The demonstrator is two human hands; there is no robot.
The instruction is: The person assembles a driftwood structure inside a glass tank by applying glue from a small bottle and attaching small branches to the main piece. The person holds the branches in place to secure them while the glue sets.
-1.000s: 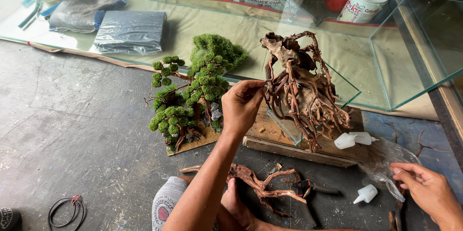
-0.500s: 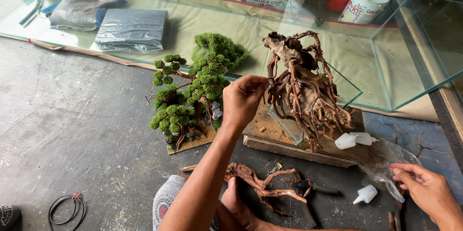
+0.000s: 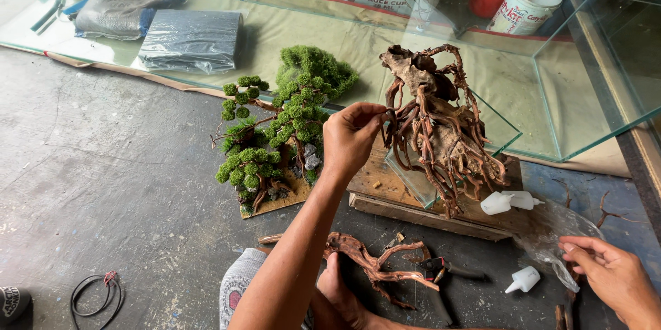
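I count two hands of mine: my left hand (image 3: 351,140) and my right hand (image 3: 609,278). There are two driftwood pieces, the tall root sculpture (image 3: 441,127) and a loose branch (image 3: 368,261) on the floor. One moss tree (image 3: 268,144). Three small white squeeze bottles (image 3: 496,203) (image 3: 522,199) (image 3: 523,279). One glass tank (image 3: 585,82). One wire coil (image 3: 96,292).

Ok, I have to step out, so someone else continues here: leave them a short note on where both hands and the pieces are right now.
Left hand: fingertips pinched at a thin root on the left side of the driftwood sculpture, which stands upright on the wooden board.
Right hand: open, resting on the clear plastic bag on the floor.
Nearby: two small white bottles on the board, a third on the floor, a loose root branch and pliers in front.
Done: the mossy tree stands finished-looking. The driftwood is bare.
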